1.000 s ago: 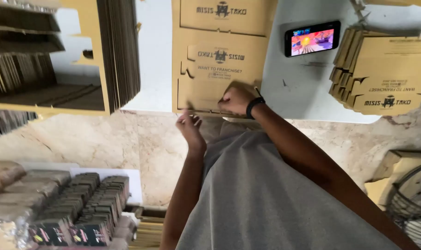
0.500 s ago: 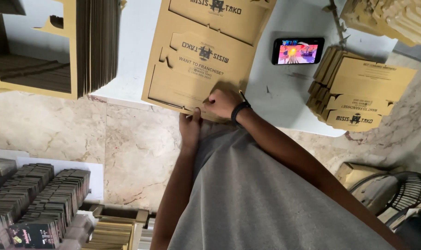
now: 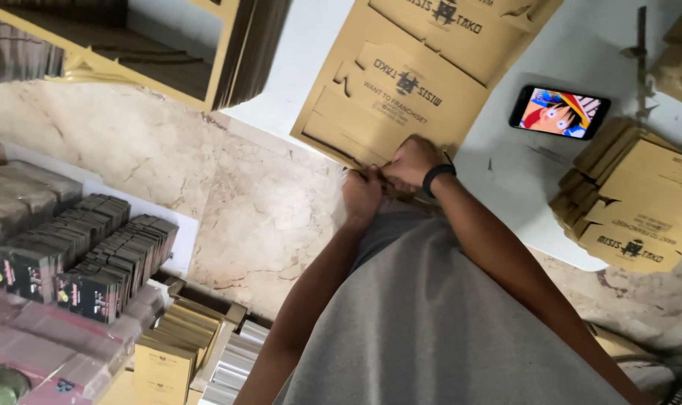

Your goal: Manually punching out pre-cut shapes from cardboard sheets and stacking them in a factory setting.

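Far left of the hands: rows of small dark packets (image 3: 93, 255) stacked on edge on a white board over the marble floor (image 3: 228, 202), with tan flat packs (image 3: 168, 352) just below them. Up-left of the hands, a stack of flat cardboard blanks (image 3: 239, 52) hangs over the white counter (image 3: 311, 45) edge. Left hand (image 3: 361, 196) is clenched at the near edge of the flat die-cut cardboard box blank (image 3: 397, 94), fingers pinching its rim. Right hand (image 3: 412, 160), black band on the wrist, touches the left one and is curled over the same edge, grasping the blank. The blank lies flat on the counter, extending away from both hands. Right of the hands: a phone (image 3: 559, 112) with its screen lit, lying flat. Further right, a pile of folded cardboard boxes (image 3: 641, 202) at the counter's edge, well apart from the hands.
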